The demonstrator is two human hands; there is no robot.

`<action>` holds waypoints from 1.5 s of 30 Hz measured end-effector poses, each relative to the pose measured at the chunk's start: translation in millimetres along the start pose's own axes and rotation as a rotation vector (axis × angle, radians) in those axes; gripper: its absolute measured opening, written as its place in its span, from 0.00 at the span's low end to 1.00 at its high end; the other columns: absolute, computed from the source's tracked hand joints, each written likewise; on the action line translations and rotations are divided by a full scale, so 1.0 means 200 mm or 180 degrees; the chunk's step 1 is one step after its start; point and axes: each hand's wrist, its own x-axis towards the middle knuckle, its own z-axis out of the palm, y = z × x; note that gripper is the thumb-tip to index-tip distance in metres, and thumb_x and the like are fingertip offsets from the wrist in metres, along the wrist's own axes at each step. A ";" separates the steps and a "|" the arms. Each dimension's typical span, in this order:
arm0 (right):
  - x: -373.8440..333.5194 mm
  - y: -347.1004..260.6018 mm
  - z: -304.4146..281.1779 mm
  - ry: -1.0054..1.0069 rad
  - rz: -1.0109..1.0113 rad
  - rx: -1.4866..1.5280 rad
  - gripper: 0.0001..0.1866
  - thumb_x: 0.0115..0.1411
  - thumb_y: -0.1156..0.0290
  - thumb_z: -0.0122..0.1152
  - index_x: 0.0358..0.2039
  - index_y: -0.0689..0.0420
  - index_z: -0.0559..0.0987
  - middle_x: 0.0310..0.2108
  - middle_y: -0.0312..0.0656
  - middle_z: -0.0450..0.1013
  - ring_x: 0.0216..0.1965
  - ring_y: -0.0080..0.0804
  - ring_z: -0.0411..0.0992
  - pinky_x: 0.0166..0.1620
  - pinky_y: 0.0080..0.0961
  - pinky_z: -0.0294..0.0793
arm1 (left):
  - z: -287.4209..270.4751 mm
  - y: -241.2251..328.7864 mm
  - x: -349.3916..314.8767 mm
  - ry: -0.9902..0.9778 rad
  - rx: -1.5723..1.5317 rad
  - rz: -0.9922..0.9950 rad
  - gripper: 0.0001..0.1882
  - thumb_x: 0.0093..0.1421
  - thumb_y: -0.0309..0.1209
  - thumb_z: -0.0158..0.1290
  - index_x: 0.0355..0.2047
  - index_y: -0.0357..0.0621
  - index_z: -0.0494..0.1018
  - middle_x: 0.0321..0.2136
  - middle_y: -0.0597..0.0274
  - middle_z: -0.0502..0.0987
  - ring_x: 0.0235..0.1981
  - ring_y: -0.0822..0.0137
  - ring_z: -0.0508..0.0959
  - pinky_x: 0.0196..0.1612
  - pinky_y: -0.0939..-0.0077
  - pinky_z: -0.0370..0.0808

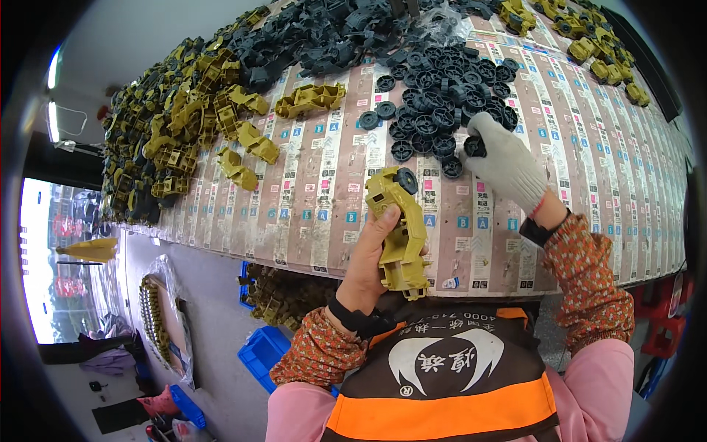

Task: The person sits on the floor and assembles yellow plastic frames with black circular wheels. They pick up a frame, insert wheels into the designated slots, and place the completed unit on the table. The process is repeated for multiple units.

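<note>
L hand (368, 258), bare, is closed round a yellow toy car body (398, 234), thumb across its L side, fingers mostly hidden behind. Body's held lengthwise, far end pointing away from the person, at the bench's (309, 221) near edge, btwn the apron (442, 405) & the wheel pile. One dk. fitted wheel (406, 180) shows at its far end, R side; can't tell re: hidden side.

R hand (508, 158), in a lt. grey knit glove, grips a single dk. wheel (476, 146) btwn thumb & fingers, right at the near R edge of the wheel pile (442, 96). Two loose wheels (386, 110) lie side by side just L of that pile.

Bench, L side: big heap of yellow car parts (188, 110), dk. wheels visible on some; a few loose bodies (258, 144) lie btwn heap & wheels. Far side: heap of dk. plastic parts (317, 37), plus a clear plastic bag (445, 28) behind the wheels. Far R: smaller grp. of yellow cars (607, 62).

Below bench, L: blue crate (261, 359) on floor, & yellowish parts (280, 295) in another container nearby. Apron's brown w/ orange band; patterned orange sleeve covers (320, 350) on both forearms, blk. band at each wrist.
</note>
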 end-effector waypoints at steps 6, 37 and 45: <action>-0.30 -0.13 0.01 0.0003 -0.1030 0.0690 0.15 0.61 0.75 0.60 0.48 0.56 0.72 0.44 0.52 0.77 0.46 0.58 0.77 0.45 0.45 0.78 | 0.06 -0.03 0.04 -0.0048 -0.0137 -0.0010 0.22 0.71 0.43 0.57 0.60 0.53 0.66 0.42 0.65 0.78 0.35 0.67 0.83 0.36 0.67 0.85; -0.52 -0.12 0.17 -0.1217 0.0749 0.3079 0.24 0.55 0.80 0.58 0.54 0.67 0.75 0.45 0.43 0.78 0.45 0.30 0.77 0.47 0.27 0.78 | 0.03 -0.14 0.05 -0.0049 -0.0344 0.0151 0.20 0.72 0.44 0.56 0.57 0.53 0.65 0.38 0.63 0.78 0.30 0.66 0.82 0.31 0.70 0.85; -0.60 -0.15 0.19 -0.1186 0.0739 0.3478 0.21 0.54 0.83 0.60 0.50 0.63 0.74 0.43 0.38 0.75 0.44 0.24 0.76 0.47 0.23 0.77 | 0.04 -0.14 0.09 0.0204 0.0142 0.1137 0.19 0.72 0.40 0.56 0.57 0.51 0.64 0.41 0.62 0.76 0.36 0.68 0.82 0.36 0.70 0.85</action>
